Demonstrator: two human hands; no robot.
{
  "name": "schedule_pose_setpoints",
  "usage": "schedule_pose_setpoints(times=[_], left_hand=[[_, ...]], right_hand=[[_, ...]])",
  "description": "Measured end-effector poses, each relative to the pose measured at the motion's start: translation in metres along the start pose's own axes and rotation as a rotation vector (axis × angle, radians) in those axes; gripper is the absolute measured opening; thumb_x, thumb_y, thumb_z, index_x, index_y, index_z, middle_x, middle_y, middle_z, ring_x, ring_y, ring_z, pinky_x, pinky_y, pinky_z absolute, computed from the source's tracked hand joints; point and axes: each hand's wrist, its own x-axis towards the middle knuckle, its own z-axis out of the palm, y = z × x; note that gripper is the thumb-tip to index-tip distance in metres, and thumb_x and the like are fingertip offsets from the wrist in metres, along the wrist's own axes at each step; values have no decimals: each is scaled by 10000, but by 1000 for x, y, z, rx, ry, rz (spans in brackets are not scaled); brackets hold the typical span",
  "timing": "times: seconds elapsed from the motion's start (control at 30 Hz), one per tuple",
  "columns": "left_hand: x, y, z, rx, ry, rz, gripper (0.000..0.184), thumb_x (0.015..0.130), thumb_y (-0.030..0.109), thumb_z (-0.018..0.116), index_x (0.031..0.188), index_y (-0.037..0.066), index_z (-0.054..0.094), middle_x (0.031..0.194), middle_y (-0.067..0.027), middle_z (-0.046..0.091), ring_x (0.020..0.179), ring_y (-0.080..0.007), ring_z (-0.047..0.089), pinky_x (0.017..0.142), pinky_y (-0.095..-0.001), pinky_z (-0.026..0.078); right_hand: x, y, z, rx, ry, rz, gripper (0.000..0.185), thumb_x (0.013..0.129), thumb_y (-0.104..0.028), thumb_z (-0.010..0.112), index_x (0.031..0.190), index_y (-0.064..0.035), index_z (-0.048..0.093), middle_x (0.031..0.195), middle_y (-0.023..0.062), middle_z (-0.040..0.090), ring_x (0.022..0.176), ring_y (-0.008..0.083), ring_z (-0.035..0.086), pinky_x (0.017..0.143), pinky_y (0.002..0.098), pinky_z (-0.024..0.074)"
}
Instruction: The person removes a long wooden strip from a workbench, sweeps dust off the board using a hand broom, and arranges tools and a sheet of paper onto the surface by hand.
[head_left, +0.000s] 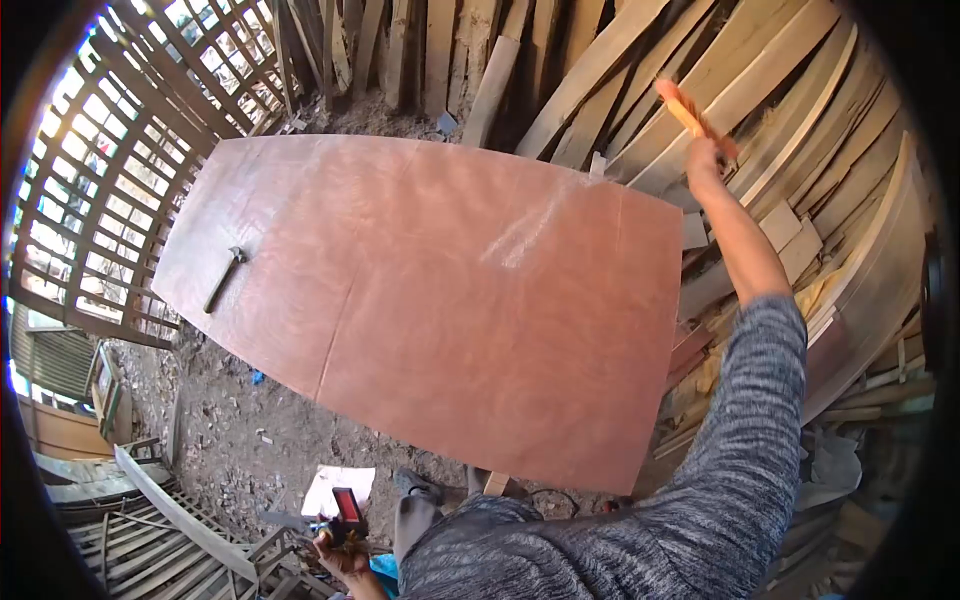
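Observation:
My right hand (706, 165) is stretched out at the upper right, past the panel's edge, closed around an orange-and-yellow object (684, 110). Motion blur hides what kind of thing that is. Low on the left, my left hand (345, 560) has its fingers closed on a small dark object with a red rectangular face (347, 505), whose kind I cannot make out. A large reddish-brown plywood panel (450, 330) lies flat in front of me. Toward its left end rests a hammer (225, 279). A pale dusty streak (525, 235) crosses the panel's right half.
Many wooden planks (600, 100) lean along the back and right side. A wooden lattice wall (110, 150) stands at the left. Below it are slatted wood pieces (170, 540). A white sheet (325, 490) lies on the dirt ground (225, 420) by my feet.

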Motion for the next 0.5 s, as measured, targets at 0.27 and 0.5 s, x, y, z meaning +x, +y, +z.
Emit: schedule_pose_setpoints(times=[0.27,0.5], left_hand=[[8,-17,-8,-33,121,37,462,771,279,663,1204,121,625,1056,-117,689,915,-283,677,796,-437,570],[-8,-7,4,-175,48,20,543,784,232,647,1305,111,556,1121,-148,661,964,-299,660,829,-481,552]], right_hand=[[-284,-18,-219,1152,-589,-1602,274,895,-277,570,1080,-119,697,785,109,684,717,196,631,666,370,500],[-196,-162,-142,498,-628,-1441,612,725,-667,649,795,-64,726,784,97,707,713,232,658,614,398,506]])
